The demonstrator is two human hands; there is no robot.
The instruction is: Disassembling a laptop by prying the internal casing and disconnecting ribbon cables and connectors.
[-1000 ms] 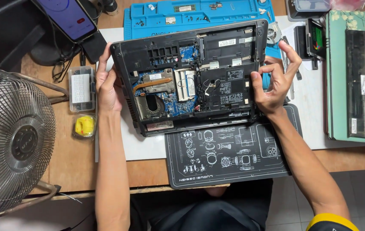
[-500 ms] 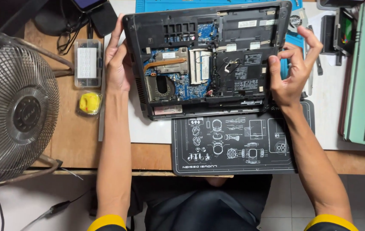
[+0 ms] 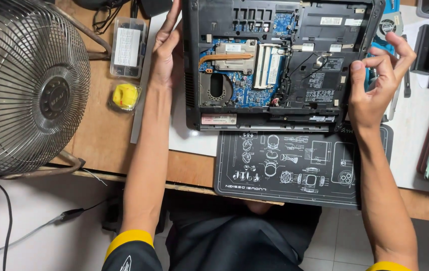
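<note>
The opened laptop (image 3: 280,65) lies bottom-up at the far middle of the desk, above the black mat (image 3: 300,165). The left hand (image 3: 167,52) grips its left edge; the right hand (image 3: 375,85) pinches its right edge. Repositioning seems underway; steady two-handed support matters next.

Left hand (image 3: 165,55), right hand (image 3: 375,85) grip opened laptop (image 3: 275,65) sides.
</note>
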